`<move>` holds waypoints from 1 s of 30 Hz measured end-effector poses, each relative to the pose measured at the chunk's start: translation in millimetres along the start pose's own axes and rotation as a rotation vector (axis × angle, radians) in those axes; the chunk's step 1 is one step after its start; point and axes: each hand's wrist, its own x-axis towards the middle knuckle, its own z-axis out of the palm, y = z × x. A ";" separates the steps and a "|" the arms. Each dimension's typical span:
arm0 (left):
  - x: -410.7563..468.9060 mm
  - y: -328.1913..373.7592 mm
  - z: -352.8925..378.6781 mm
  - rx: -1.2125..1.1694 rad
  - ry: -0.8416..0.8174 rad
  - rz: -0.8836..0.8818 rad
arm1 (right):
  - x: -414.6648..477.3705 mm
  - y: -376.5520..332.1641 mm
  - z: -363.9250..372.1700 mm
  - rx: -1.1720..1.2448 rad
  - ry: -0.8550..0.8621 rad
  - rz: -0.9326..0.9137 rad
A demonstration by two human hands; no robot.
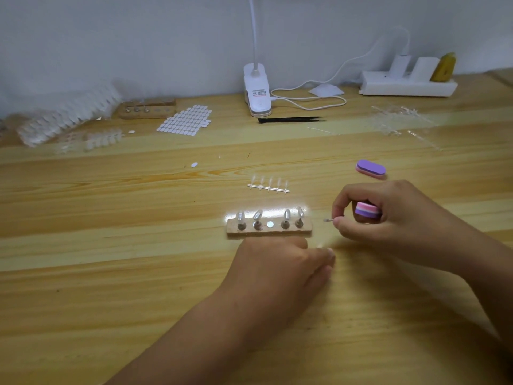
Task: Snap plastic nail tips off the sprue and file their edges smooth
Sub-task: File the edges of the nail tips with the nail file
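The right hand (388, 218) is curled tight and holds two things at once. Its thumb and forefinger pinch a small grey piece (328, 219), too small to identify, just right of the wooden holder (269, 232), while the other fingers grip a pink-and-purple buffer block (367, 210) against the palm. The left hand (280, 262) lies back-up on the table (138, 273) just in front of the holder, fingers fairly straight, close together and pointing right. Its fingertips (329, 254) are blurred, so whether they touch anything besides the wood cannot be told. The holder carries four clear nail tips (258, 215) standing on pegs, with one bare round spot (270, 224) in the middle. Behind it, apart from both hands, lies a sprue (268, 187) with five tips attached. A second buffer (370, 168) sits near it to the right. Along the wall are black tweezers (290, 119), a clip lamp (256, 90), a sheet of white tabs (184, 119) and, on the left, bags of nail tips (66, 115).
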 end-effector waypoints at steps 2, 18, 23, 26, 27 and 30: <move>-0.3 -2.2 1.2 -0.013 0.031 -0.025 | 0.1 -0.1 1.5 -0.014 -0.014 0.002; 1.6 -6.2 -5.8 0.070 0.029 -0.038 | 0.0 0.4 5.7 -0.030 -0.013 -0.004; -2.5 -10.5 -10.6 -0.246 0.140 -0.058 | 0.2 -0.9 8.1 0.025 0.009 -0.083; -3.5 -12.4 -14.6 -0.594 0.266 -0.157 | 1.0 -5.6 13.2 0.105 0.031 -0.157; -3.6 -13.5 -15.4 -0.658 0.287 -0.179 | 1.3 -7.6 15.5 0.124 0.042 -0.179; -4.4 -16.7 -15.5 -0.792 0.307 -0.219 | 1.0 -11.5 22.3 0.154 0.074 -0.225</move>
